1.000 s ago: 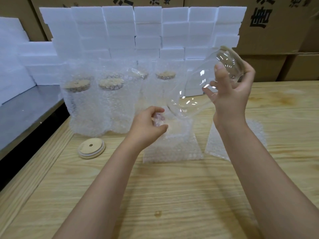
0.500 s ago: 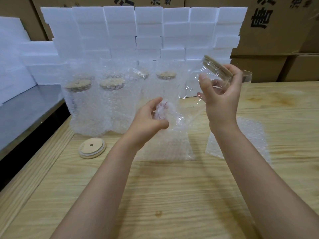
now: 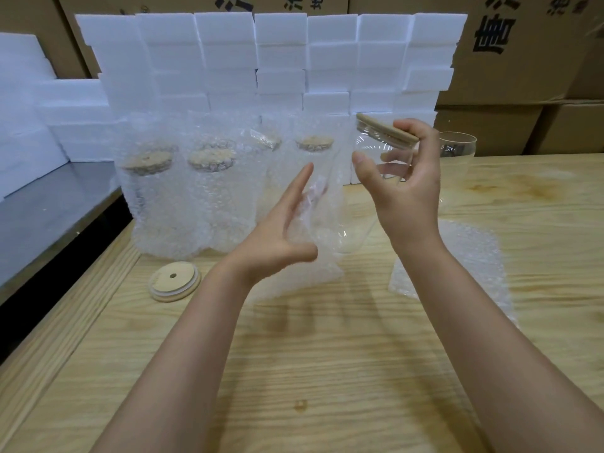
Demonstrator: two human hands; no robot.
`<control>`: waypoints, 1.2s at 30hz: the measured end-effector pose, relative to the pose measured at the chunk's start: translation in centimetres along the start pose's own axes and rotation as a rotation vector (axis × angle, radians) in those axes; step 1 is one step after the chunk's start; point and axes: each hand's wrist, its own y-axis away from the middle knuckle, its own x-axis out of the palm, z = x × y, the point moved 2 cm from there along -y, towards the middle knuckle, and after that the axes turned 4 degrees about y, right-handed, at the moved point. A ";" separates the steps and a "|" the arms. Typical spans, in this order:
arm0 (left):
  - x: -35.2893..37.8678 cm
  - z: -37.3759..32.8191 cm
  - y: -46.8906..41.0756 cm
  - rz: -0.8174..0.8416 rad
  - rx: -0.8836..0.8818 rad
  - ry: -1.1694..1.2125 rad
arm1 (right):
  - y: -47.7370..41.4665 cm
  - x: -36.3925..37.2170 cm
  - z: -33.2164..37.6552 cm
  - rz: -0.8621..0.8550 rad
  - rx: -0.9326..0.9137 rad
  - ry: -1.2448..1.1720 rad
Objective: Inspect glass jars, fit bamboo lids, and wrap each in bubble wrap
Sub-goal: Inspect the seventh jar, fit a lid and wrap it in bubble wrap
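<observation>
Right hand (image 3: 405, 191) fingers curl round the tilted glass jar (image 3: 371, 143) under its bamboo lid (image 3: 382, 127). At the jar's 8 o'clock, left hand (image 3: 281, 233) fingers are straight and wide against the bubble wrap bag (image 3: 313, 273).

Jar (image 3: 372, 148) clear glossy glass; lid (image 3: 382, 127) matt pale wood; bubble wrap (image 3: 313, 256) translucent dimpled plastic; desk (image 3: 327, 371) grained light wood; foam blocks (image 3: 281, 53) matt white; side surface (image 3: 49, 204) smooth grey, possibly metal.

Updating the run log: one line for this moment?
right hand: holds lidded jar | left hand: open against bubble wrap | spare lid: on table
</observation>
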 end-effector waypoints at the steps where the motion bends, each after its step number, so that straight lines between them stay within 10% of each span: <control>1: 0.0 0.1 0.0 0.033 0.021 -0.062 | -0.1 0.0 -0.1 -0.006 0.018 0.003; 19: 2.3 0.6 -0.5 -0.290 0.148 -0.097 | -0.1 -0.1 1.0 -0.083 0.113 -0.083; 31: 2.7 1.5 -1.1 -0.416 0.060 -0.058 | 1.4 1.9 0.9 0.137 0.102 0.108; 36: 1.5 1.2 -0.9 -0.500 0.051 0.107 | -0.2 0.8 0.2 0.239 0.290 -0.196</control>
